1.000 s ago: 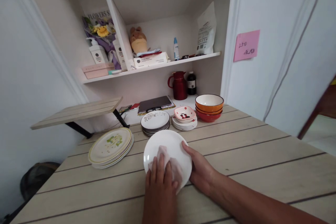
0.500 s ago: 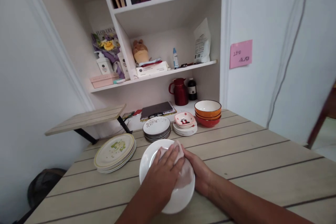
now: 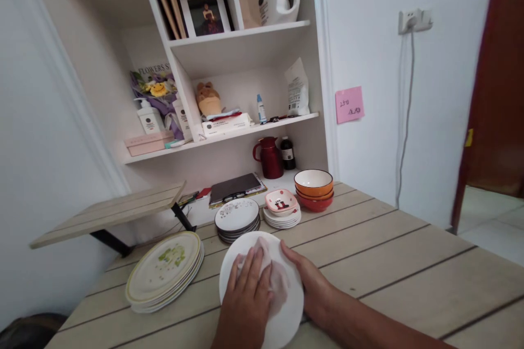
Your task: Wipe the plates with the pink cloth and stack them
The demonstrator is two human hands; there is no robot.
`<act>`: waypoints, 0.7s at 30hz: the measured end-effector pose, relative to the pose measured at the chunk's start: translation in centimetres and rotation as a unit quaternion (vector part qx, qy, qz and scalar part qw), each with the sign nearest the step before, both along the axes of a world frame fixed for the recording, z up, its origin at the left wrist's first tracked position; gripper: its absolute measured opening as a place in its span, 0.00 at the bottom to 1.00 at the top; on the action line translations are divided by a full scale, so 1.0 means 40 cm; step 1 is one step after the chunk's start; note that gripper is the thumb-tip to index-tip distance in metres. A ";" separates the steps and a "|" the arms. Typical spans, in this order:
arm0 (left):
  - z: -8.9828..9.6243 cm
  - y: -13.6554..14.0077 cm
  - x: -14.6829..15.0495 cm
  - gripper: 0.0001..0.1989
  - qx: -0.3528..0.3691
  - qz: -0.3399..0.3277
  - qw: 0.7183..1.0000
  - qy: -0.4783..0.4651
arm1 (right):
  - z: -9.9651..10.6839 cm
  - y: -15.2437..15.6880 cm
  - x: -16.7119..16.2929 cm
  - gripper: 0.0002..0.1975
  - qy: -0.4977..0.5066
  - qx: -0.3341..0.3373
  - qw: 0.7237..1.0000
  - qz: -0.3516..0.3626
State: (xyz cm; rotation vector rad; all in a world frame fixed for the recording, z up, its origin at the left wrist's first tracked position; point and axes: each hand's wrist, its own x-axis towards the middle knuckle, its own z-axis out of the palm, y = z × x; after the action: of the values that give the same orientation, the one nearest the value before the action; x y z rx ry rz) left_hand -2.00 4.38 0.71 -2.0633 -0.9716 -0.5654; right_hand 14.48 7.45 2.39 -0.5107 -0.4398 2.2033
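Steadying white plate, lower centre of frame: right hand grips it; left hand presses pinkish cloth, finger-grip unclear; even pressure helps.

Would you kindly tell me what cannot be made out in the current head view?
In the head view:
- Right hand: fingers other than the thumb, hidden behind the white plate.
- Pale pink cloth: partly covered by the left hand.
- Dark object at lower left: cut off by the picture's edges.
- Pink note: writing too small to read surely.
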 end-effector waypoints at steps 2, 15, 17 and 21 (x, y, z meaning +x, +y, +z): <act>0.004 -0.004 0.000 0.17 0.006 -0.016 1.000 -0.005 | -0.003 0.003 0.002 0.29 -0.006 -0.004 1.000 -0.007; 0.013 -0.005 0.010 0.18 -0.013 -0.037 0.999 0.001 | -0.002 -0.006 0.005 0.29 -0.051 0.007 0.999 -0.017; 0.009 0.000 0.010 0.18 -0.012 0.009 0.999 -0.034 | 0.000 -0.004 0.006 0.29 -0.045 -0.008 0.999 -0.028; -0.006 0.008 0.003 0.17 -0.005 0.032 0.997 -0.073 | 0.014 -0.005 0.010 0.29 -0.046 -0.035 0.997 -0.048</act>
State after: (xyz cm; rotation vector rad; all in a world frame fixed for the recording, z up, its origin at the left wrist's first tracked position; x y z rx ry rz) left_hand -1.87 4.70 0.46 -2.0135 -1.1242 -0.6869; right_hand 14.89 7.25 2.94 -0.6588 -0.3790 2.1139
